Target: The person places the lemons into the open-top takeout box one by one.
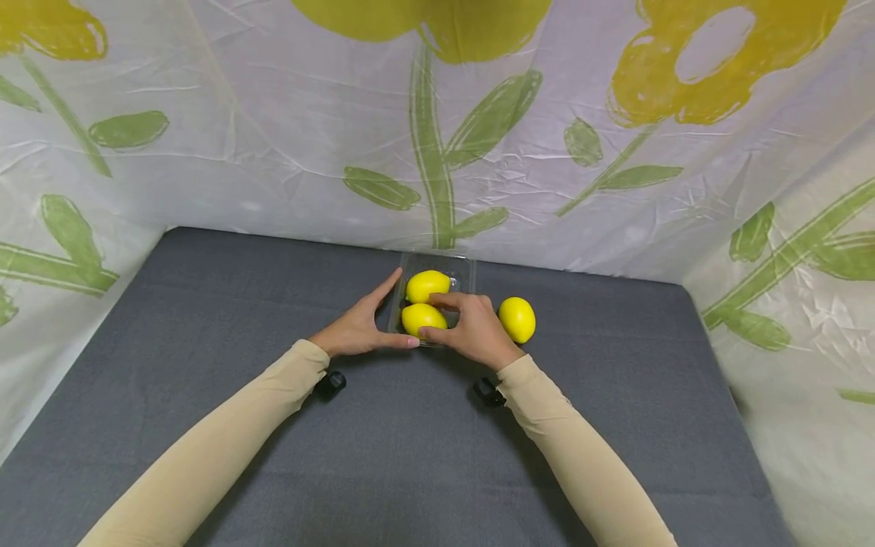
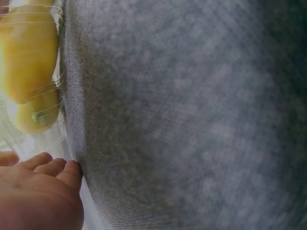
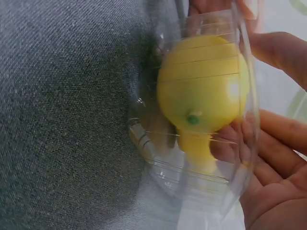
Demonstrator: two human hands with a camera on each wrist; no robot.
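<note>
As it is pinched between the thumb and curled fingers of the right hand (image 1: 478,328), the near lemon (image 1: 415,319), smooth, plump and oval, is cradled inside a clear plastic container (image 1: 467,275). Beyond it in the same box, the far lemon (image 1: 428,286) is set close alongside, its skin just as glossy and bright. Through the container's thin, shiny wall, marked with fine parallel ribs, a small green nub is shown on the end of one fruit in the right wrist view. Along the left side and near corner of the box, the left hand (image 1: 362,327) is laid with its fingers extended and its thumb stretched wide, the plastic being touched rather than clasped. Just right of the right hand, a third lemon (image 1: 517,320), rounded and tapered, is left loose on the dark grey cloth (image 1: 383,471), whose fine woven grain is brought out in the wrist views. Both forearms are covered by soft, wrinkled beige sleeves (image 1: 225,448), and small black devices (image 1: 331,385) are worn at the wrists. Behind and to the sides, the table is enclosed by creased, whitish sheeting (image 1: 294,152), printed with yellow flowers (image 1: 690,61) and green leaves (image 1: 495,118).
</note>
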